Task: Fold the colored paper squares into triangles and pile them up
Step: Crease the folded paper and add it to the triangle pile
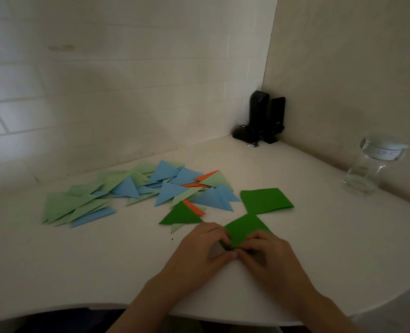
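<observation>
A dark green paper square (245,230) lies on the white table (103,260) in front of me, turned like a diamond. My left hand (204,248) and my right hand (264,253) pinch its near corner together, fingertips touching. Behind it sits a small stack of dark green squares (266,200). A folded dark green triangle (181,216) lies to the left. Further left and back spreads a loose pile of folded triangles (136,188) in light green, blue and orange.
A clear glass jar (370,169) with a lid stands at the right by the wall. Two black speakers (264,116) and a cable sit in the back corner. The table's curved front edge runs below my wrists.
</observation>
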Tool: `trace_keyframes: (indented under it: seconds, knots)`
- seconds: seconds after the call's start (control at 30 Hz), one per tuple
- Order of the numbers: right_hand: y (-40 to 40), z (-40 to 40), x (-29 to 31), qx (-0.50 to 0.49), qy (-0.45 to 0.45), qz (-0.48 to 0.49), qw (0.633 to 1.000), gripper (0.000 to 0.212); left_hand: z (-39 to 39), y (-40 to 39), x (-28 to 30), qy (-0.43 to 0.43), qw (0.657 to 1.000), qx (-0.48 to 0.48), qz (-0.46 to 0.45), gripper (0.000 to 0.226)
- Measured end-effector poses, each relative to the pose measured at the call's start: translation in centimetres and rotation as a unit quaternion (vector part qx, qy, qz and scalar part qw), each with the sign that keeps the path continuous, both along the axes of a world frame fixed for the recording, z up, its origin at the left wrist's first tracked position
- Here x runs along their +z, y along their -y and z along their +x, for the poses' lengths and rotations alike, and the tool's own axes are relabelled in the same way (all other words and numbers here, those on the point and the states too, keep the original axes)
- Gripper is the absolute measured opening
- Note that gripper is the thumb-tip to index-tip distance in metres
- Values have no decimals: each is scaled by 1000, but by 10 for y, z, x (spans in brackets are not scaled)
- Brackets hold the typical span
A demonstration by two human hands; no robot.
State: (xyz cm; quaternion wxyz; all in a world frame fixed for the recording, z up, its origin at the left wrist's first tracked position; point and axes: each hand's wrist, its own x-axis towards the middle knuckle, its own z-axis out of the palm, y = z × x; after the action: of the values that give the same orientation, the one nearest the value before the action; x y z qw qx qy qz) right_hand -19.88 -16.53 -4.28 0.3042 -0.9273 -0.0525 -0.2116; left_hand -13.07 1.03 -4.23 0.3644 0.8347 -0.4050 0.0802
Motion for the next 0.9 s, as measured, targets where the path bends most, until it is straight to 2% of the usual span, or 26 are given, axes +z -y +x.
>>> trace_keyframes:
  seconds: [0.1,0.23,0.4,0.7,0.9]
  knots:
    - [4,4,5,-10,-37,30,999,23,0,0,2,-38,999,-1,-26,30]
    - [7,8,14,-23,-85,24,996,12,4,3,5,-83,996,15,-40,23]
    - [0,7,12,-56,-72,25,995,8,4,4,6,-91,995,30,-36,15]
    - [-2,10,12,-67,-127,54,988,22,7,9,6,-116,990,54,-56,18]
    - [4,12,14,-35,-161,81,983,22,7,10,13,-140,986,75,-42,27]
